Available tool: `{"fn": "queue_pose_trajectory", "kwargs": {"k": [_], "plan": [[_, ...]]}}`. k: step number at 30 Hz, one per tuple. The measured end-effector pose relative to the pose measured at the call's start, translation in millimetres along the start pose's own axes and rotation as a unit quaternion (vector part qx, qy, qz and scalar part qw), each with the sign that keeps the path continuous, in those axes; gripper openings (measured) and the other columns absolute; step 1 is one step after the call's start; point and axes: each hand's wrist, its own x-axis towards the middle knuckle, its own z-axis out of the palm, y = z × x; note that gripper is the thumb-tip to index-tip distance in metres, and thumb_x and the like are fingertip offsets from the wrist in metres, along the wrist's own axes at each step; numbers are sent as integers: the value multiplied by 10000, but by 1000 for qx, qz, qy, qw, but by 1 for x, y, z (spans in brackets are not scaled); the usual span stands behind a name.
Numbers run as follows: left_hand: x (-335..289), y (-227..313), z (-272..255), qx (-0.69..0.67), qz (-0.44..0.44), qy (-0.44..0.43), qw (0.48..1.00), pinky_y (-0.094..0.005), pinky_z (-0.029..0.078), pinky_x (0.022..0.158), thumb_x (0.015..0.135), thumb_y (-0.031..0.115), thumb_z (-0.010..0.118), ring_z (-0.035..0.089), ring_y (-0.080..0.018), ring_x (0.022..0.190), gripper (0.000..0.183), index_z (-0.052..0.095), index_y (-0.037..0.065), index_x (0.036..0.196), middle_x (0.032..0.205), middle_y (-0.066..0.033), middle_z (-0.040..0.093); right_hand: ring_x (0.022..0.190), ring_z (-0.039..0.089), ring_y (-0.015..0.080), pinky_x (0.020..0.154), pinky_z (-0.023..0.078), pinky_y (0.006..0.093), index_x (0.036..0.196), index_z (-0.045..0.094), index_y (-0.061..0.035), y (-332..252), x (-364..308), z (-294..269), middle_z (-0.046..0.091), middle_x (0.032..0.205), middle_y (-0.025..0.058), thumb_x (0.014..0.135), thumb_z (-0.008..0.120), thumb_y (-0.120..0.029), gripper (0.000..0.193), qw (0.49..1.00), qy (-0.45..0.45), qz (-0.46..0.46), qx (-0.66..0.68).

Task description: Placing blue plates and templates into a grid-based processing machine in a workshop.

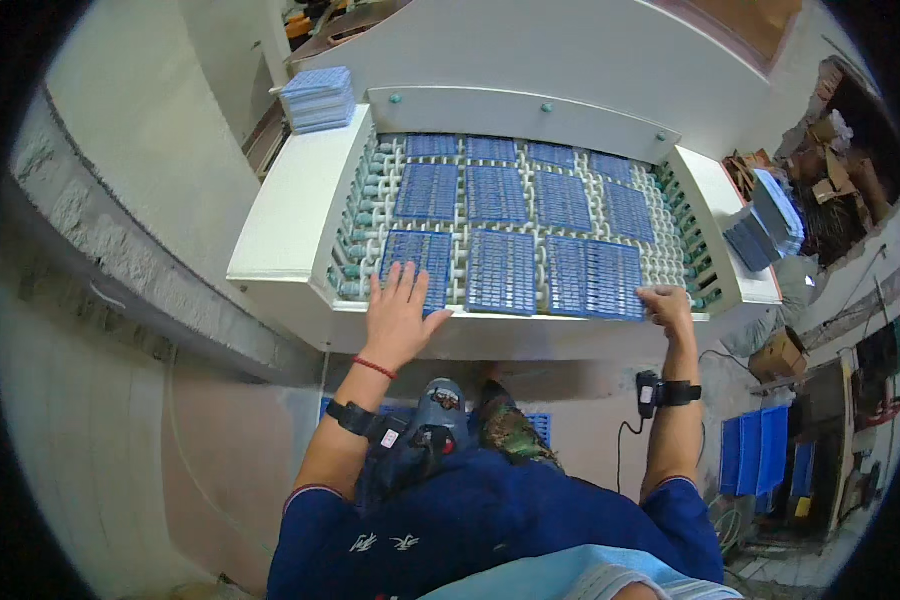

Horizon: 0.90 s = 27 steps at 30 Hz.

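Flat blue panels patterned with rows of small cells lie in rows on a bed of rollers (460,270). My left hand (400,315) is open, its fingers spread over the near edge of the front left panel (415,250). The fingers of my right hand (667,305) are curled in at the right edge of the front right panel (615,275), closed on its near corner. That panel sits right against, or partly over, its neighbour (567,270). Between my hands lies another front panel (501,270).
A stack of blue panels (318,100) stands on the machine's white left ledge (295,205). More panels (775,220) lean on the right ledge (720,215). Blue plastic bins (755,450) and a cardboard box (778,355) are at the right. A cable (620,455) hangs from my right wrist strap.
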Motion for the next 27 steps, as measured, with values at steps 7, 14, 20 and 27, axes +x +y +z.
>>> {"fn": "queue_pose_trajectory", "kwargs": {"k": [7, 14, 20, 27], "plan": [[12, 7, 4, -23, -20, 12, 999, -526, 191, 1030, 799, 461, 548, 328, -343, 1246, 626, 454, 21, 1234, 1306, -181, 414, 468, 491, 96, 427, 367, 234, 842, 662, 32, 38, 40, -79, 575, 581, 53, 681, 751, -188, 287, 993, 61, -11, -104], [14, 6, 0, -26, -23, 21, 999, -527, 177, 1033, 794, 443, 566, 299, -370, 1258, 624, 452, 5, 1223, 1309, -234, 383, 893, 590, 340, 808, 457, 382, 988, 660, -62, 21, 26, -29, 631, 956, 190, 658, 727, -403, 479, 884, 239, -189, -355], [0, 21, -23, -90, -14, 27, 996, -506, 188, 1039, 777, 339, 625, 279, -384, 1267, 569, 467, -16, 1193, 1313, -239, 371, 972, 553, 325, 825, 441, 375, 1086, 584, -21, -30, -11, -108, 597, 1003, 198, 628, 773, -362, 602, 863, 373, -309, -142], [9, 51, -47, -266, 36, 45, 962, -424, 318, 993, 798, 266, 614, 411, -392, 1177, 500, 480, -35, 1173, 1251, -245, 441, 989, 572, 299, 843, 434, 349, 1127, 536, 61, -77, 35, -289, 586, 1056, 238, 669, 686, -525, 758, 860, 422, -234, -167]]}}
